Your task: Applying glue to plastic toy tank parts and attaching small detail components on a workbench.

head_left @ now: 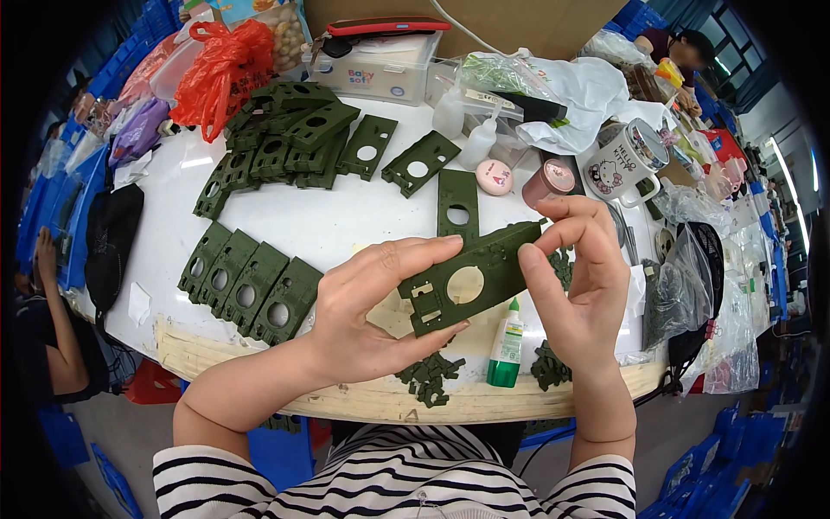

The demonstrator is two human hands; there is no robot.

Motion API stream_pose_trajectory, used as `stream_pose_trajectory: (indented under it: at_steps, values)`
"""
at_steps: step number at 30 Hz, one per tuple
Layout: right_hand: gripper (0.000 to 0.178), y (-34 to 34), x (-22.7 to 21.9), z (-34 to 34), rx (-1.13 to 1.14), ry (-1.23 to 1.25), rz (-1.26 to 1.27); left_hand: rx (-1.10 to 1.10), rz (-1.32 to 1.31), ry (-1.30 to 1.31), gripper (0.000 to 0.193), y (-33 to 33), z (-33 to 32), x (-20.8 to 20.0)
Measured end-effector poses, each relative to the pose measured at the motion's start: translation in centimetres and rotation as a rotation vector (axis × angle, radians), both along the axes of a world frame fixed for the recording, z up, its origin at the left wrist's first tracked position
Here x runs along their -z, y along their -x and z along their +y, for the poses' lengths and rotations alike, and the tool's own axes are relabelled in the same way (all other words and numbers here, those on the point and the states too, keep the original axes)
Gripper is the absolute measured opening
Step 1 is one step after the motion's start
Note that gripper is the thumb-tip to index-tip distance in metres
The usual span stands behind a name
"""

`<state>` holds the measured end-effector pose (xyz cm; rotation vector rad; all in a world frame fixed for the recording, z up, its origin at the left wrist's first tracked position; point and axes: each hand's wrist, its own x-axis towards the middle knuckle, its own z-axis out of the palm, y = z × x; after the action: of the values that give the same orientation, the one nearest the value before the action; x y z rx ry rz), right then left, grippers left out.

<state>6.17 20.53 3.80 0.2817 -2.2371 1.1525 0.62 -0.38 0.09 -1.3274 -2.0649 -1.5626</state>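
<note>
A dark green plastic model tank hull [501, 264] with a round hole is tilted above the table's near side. My left hand [359, 303] grips its left end between thumb and fingers. At its upper right corner my right hand [588, 285] is curled in a pinch, with a small dark green part [543, 222] showing between the fingertips. Whether that part touches the hull is hard to tell. Below stands a glue bottle [506, 346] with a green base. Piles of small green parts [430, 378] lie on either side of it. Another green hull [456, 190] lies just behind.
A row of green hulls [246, 281] lies at left, with a heaped stack [290, 134] behind. White squeeze bottles [480, 138], a round pink tin [494, 176] and a white mug [618, 169] stand at the back. Plastic bags crowd the right. Other people sit nearby.
</note>
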Motion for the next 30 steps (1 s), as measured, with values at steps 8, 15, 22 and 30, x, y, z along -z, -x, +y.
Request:
stream_pose_trajectory:
  at_steps: [8, 15, 22, 30]
  values:
    - [0.023, 0.17, 0.51, 0.2, -0.119, 0.152, -0.052, 0.045, -0.092, -0.054, 0.059, -0.11, 0.32, -0.28]
    - [0.022, 0.11, 0.63, 0.04, -0.226, 0.329, -0.156, 0.068, -0.021, -0.028, 0.065, 0.12, 0.2, 0.14]
    - [0.018, 0.34, 0.8, 0.09, -0.152, 0.186, -0.076, 0.006, -0.021, -0.042, 0.058, -0.14, 0.42, -0.3]
    - [0.012, 0.08, 0.28, -0.57, 0.089, -0.116, 0.077, -0.076, 0.062, -0.049, 0.057, -0.22, 0.56, 0.05]
